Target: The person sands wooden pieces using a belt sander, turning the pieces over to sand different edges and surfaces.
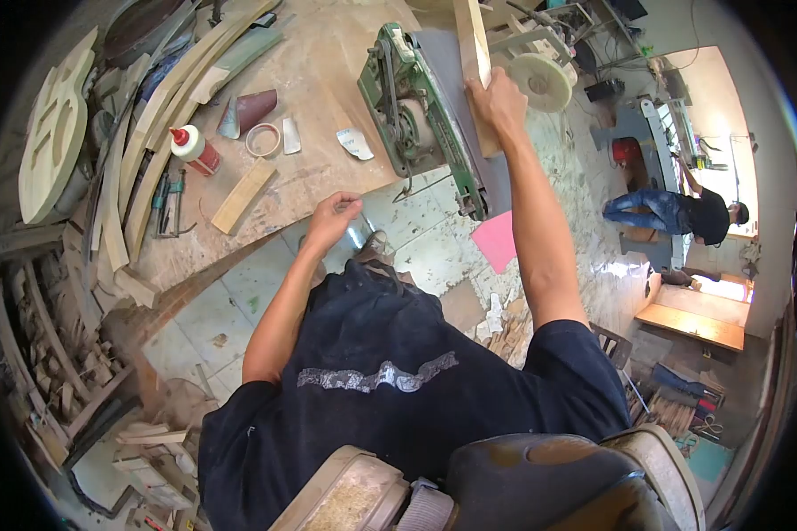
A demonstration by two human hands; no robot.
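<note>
A dark respirator (540, 487) sits nearest, at the bottom of my view, with my black shirt (372, 341) beyond it. My right hand (499, 102) is closed around a long wooden board (471, 40), gripping it near its near end, while the rest runs away to the far side. The board lies along the right side of the grey belt of a green sander (391, 53); whether the two touch, I cannot tell. My left hand (332, 221) hangs by the near edge of the workbench (319, 75), fingers curled in and thumb against them; I cannot tell whether something small is pinched there.

A pink sheet (496, 242) shows just beyond the sander's near end. Left of the sander, on the bench, are a short wooden block (243, 195), a roll of tape (277, 137) and a red-capped bottle (205, 159). Farther left lie long curved wood strips (158, 100) and a pale piece with cut-outs (58, 133). Right of the board stands a round pale disc (542, 81); far right, another person (710, 215) is at a bench.
</note>
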